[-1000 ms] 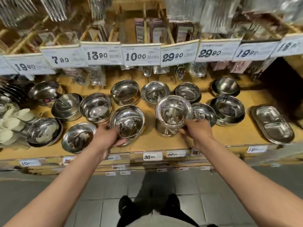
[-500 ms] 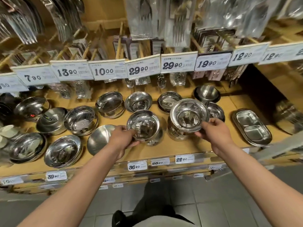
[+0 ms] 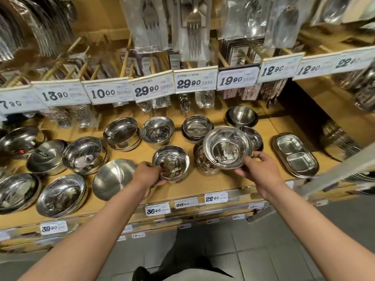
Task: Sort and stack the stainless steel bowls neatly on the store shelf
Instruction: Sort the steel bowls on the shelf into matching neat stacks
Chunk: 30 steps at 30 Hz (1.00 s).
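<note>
Many stainless steel bowls stand on a wooden store shelf. My left hand grips the rim of a small deep bowl at the shelf's front centre. My right hand holds a wide-rimmed bowl tilted toward me, just above a stack of bowls. An upturned matte bowl lies left of my left hand. Behind stand three shiny bowls: one, another, a third, and a dark bowl.
A two-compartment steel tray lies at the right. More bowl stacks fill the left: one, one, one. Price tags and hanging packed cutlery overhang the shelf's back. Grey tiled floor lies below.
The view has shifted right and up. My right hand has lowered the wide-rimmed bowl closer over the stack. My left hand keeps its bowl, now low on the shelf.
</note>
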Each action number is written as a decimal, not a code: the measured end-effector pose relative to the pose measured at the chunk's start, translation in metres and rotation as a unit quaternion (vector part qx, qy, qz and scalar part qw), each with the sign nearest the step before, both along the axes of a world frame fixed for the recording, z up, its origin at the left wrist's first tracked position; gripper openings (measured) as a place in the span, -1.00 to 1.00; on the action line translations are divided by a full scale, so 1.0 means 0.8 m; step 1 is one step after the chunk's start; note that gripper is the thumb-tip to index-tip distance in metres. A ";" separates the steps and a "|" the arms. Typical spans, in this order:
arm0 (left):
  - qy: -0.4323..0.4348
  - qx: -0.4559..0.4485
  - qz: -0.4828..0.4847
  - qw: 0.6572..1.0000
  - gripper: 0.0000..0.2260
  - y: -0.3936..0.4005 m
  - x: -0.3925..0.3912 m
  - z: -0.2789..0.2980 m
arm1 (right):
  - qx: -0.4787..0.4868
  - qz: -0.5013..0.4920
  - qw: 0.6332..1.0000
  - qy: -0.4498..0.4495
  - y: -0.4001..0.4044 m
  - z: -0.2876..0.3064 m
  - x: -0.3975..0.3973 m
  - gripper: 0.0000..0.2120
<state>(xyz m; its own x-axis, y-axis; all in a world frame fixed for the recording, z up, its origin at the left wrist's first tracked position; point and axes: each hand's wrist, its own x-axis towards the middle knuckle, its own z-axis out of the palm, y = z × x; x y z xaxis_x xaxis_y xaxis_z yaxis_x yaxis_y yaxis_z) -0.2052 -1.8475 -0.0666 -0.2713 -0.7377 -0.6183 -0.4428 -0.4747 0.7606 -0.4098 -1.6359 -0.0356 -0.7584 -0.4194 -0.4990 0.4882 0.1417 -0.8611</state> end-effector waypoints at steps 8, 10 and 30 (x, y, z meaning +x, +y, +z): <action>0.027 0.025 0.026 0.999 -0.85 -0.008 0.009 -0.022 | 0.010 0.065 0.998 -0.003 -0.022 0.002 0.017 -0.84; 0.029 0.028 0.018 0.999 -0.81 -0.010 0.013 -0.023 | 0.014 0.078 0.997 0.000 -0.029 0.001 0.023 -0.85; 0.059 -0.040 0.084 0.994 -0.92 -0.061 0.229 0.019 | 0.016 0.255 0.967 0.004 -0.175 0.023 0.169 -0.84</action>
